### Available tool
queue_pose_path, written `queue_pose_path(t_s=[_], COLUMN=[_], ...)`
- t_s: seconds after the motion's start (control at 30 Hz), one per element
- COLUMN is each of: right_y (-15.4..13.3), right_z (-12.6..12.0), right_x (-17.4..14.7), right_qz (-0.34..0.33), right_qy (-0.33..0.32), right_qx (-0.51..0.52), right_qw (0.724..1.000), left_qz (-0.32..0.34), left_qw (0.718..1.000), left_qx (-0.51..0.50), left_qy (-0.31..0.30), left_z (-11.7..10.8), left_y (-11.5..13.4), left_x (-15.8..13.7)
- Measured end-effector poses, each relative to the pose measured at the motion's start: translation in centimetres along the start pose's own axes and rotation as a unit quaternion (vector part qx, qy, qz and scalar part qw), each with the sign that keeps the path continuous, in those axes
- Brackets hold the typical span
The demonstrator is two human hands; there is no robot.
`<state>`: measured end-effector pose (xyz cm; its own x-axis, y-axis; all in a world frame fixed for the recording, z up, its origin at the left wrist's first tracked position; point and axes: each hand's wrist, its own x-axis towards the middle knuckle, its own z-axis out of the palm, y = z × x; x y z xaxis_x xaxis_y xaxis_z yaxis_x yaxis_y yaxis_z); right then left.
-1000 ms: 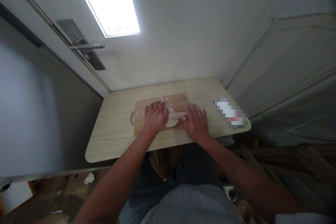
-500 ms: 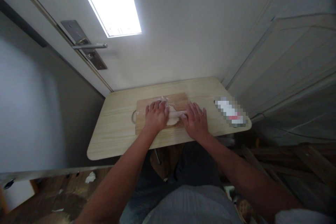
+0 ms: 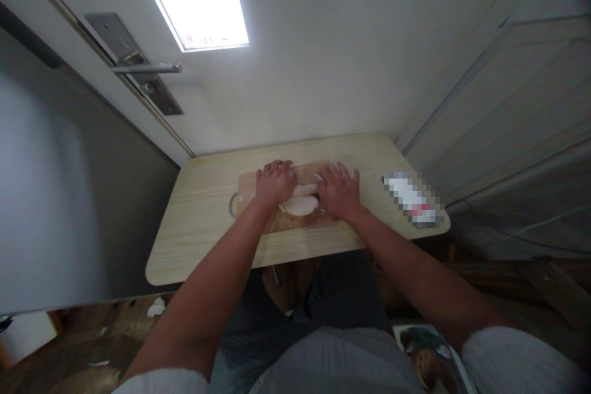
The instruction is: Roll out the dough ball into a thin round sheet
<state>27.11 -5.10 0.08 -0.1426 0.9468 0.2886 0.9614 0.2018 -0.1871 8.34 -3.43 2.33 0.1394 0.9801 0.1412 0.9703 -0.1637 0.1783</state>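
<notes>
A pale rolling pin (image 3: 306, 189) lies crosswise over a flat piece of dough (image 3: 301, 205), with its middle showing between my hands. My left hand (image 3: 277, 180) presses down on the pin's left end, fingers pointing forward over it. On the right end rests my right hand (image 3: 339, 189), its fingers also reaching over the pin. The ends of the pin are hidden beneath my palms. Under the dough is a wooden cutting board (image 3: 247, 183) dusted with flour, with a metal ring handle (image 3: 233, 205) at its left.
The board sits on a light wood table (image 3: 194, 215) set against a door with a metal handle (image 3: 148, 68). A blurred-out flat object (image 3: 410, 199) lies at the table's right end. By my right leg stands a container (image 3: 429, 354) with things in it.
Both hands have pushed the rolling pin forward, away from me, over the dough. More of the dough's near part now shows. The camera view has shifted slightly.
</notes>
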Motion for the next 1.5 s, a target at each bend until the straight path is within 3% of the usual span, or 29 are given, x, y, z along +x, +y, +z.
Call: queue_pose_path(t_s=[0.17, 0.33, 0.93, 1.1, 1.2, 1.33, 1.5], right_y=[-0.1, -0.2, 1.1, 2.5, 3.4, 3.5, 1.9], right_z=[0.0, -0.4, -0.9, -1.4, -1.7, -1.7, -1.5], right_x=[1.6, 1.3, -8.3, -7.4, -6.0, -3.9, -2.4], right_qz=[-0.004, -0.002, -0.057, -0.078, -0.034, 0.063, 0.085], right_qy=[-0.019, -0.035, 0.082, 0.051, 0.036, 0.013, -0.016], right_qx=[-0.016, -0.021, 0.018, 0.029, 0.022, -0.017, -0.026], right_qw=[1.0, 0.999, 0.995, 0.995, 0.999, 0.998, 0.996], left_qz=[-0.012, -0.012, 0.051, 0.04, -0.019, -0.081, -0.1], left_qw=[1.0, 1.0, 0.993, 0.983, 0.971, 0.984, 0.989], left_qx=[-0.01, -0.005, -0.048, -0.115, -0.146, -0.108, -0.088], left_qy=[-0.019, -0.007, 0.095, 0.135, 0.189, 0.115, 0.071], left_z=[0.0, -0.2, 0.2, -0.2, -0.5, -0.3, 0.2], left_y=[-0.3, 0.0, 2.8, 1.2, -0.3, -0.9, 0.2], left_x=[1.2, 0.5, -8.5, -8.1, -8.4, -9.5, -9.0])
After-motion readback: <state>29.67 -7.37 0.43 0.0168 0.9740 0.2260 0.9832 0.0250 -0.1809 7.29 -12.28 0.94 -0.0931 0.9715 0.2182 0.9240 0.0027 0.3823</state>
